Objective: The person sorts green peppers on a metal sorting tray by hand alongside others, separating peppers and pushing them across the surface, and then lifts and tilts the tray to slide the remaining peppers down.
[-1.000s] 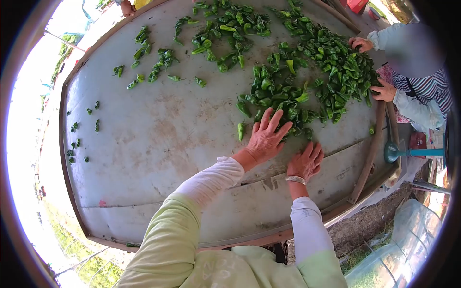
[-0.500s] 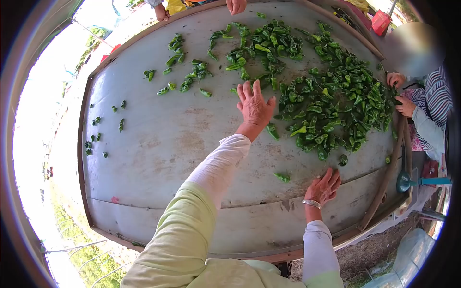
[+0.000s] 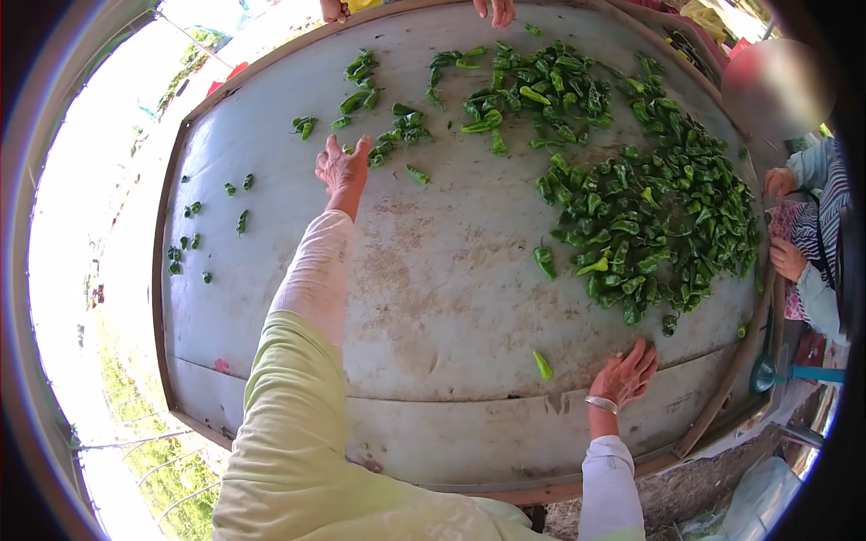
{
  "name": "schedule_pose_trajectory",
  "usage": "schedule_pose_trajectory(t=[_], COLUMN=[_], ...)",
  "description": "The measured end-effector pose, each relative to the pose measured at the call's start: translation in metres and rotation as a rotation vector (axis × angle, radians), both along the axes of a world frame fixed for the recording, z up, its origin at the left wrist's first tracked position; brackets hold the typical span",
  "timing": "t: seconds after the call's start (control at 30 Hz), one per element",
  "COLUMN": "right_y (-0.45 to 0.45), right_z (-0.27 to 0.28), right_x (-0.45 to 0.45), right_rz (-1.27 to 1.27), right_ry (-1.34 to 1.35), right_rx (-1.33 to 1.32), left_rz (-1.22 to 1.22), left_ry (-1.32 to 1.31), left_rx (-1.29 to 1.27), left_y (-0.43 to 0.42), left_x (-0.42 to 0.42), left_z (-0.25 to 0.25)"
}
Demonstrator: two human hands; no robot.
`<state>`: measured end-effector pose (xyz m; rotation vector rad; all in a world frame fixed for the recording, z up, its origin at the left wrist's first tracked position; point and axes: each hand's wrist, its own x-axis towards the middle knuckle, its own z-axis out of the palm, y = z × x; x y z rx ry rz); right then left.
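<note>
My left hand [image 3: 344, 171] reaches over the left part of the grey tabletop [image 3: 433, 316], fingers apart, just below a small cluster of green peppers [image 3: 408, 126]; what may lie under its fingertips is hidden. My right hand [image 3: 622, 374], with a bracelet at the wrist, rests near the front right with fingers spread and nothing visible in it. A single pepper [image 3: 542, 365] lies to its left. The large heap of green peppers [image 3: 667, 216] covers the right side, and another group [image 3: 550, 90] lies at the back.
A co-worker's hands [image 3: 783, 221] are at the right edge. Another person's hand [image 3: 496, 11] hangs over the back edge, and one more [image 3: 335, 10] is left of it. Several tiny peppers [image 3: 242, 222] are scattered at the left. A wooden strip [image 3: 732, 383] borders the right.
My left hand has moved left, away from the large heap. My right hand has shifted slightly right and down. The co-worker's hands at the right have drawn back from the peppers.
</note>
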<state>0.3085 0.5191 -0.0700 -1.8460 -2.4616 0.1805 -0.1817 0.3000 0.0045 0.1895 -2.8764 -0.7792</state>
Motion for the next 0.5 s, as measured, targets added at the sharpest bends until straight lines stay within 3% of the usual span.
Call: schedule_pose_trajectory(t=[0.07, 0.2, 0.3, 0.4, 0.47, 0.5], right_y=[-0.001, 0.000, -0.001, 0.000, 0.000, 0.000], right_z=[0.002, 0.004, 0.000, 0.002, 0.005, 0.005], right_x=[0.001, 0.000, 0.001, 0.000, 0.001, 0.001], right_rz=[0.001, 0.006, 0.010, 0.014, 0.000, 0.009], right_ry=[-0.009, -0.008, 0.001, 0.004, -0.024, -0.018], right_rx=[-0.003, -0.030, -0.039, -0.033, -0.040, -0.035], left_rz=[0.038, -0.295, -0.413, -0.559, -0.748, -0.759], left_ry=[-0.132, -0.097, -0.174, 0.007, 0.182, 0.168], left_rx=[0.025, -0.161, -0.243, -0.261, 0.017, 0.027], left_y=[0.006, 0.056, 0.096, 0.119, 0.127, 0.131], left_x=[-0.016, -0.017, 0.025, 0.058, 0.085, 0.106], left_z=[-0.003, -0.006, 0.004, -0.012, -0.035, -0.034])
